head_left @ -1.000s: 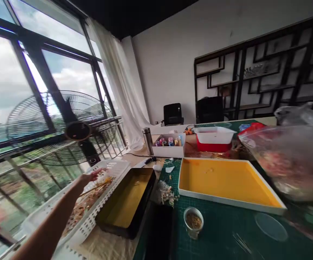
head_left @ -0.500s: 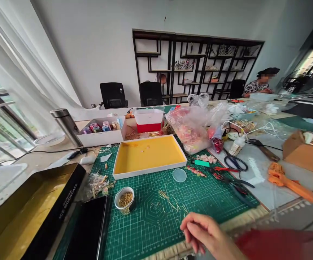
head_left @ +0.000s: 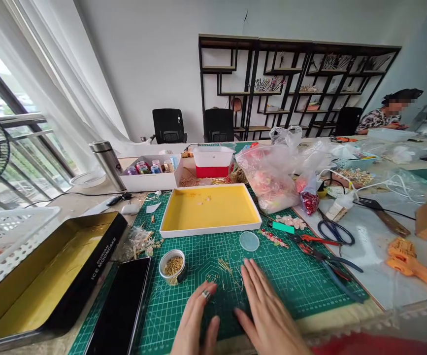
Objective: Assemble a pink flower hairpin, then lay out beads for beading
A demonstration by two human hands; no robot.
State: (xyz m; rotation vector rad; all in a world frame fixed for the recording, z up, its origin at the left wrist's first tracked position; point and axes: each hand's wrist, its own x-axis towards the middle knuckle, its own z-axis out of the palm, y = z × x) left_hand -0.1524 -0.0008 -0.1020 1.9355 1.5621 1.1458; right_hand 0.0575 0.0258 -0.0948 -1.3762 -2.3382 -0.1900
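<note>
At the far left a black box [head_left: 102,252] with a gold lining ran off the frame edge, and just beside it a dark phone [head_left: 122,310] lay face up, partly on the green cutting mat [head_left: 294,278]. A small cup [head_left: 160,264] of gold bits stood between the phone and the left hand [head_left: 195,320], which rested palm down with fingers loosely apart and nothing in it. The gold pins [head_left: 228,269] lay loose on the mat just ahead of both hands, between the fingertips. The right hand [head_left: 267,308] was flat too, fingers spread, holding nothing. Further right sat a clear round lid [head_left: 249,241], red-handled pliers [head_left: 314,245] and scissors [head_left: 335,231]. A careless sweep of either palm could probably scatter the pins, and the left hand was near enough to tip the cup. Both wrists were cut off by the bottom edge, anything under the palms was hidden, and the pins were too fine to count.
</note>
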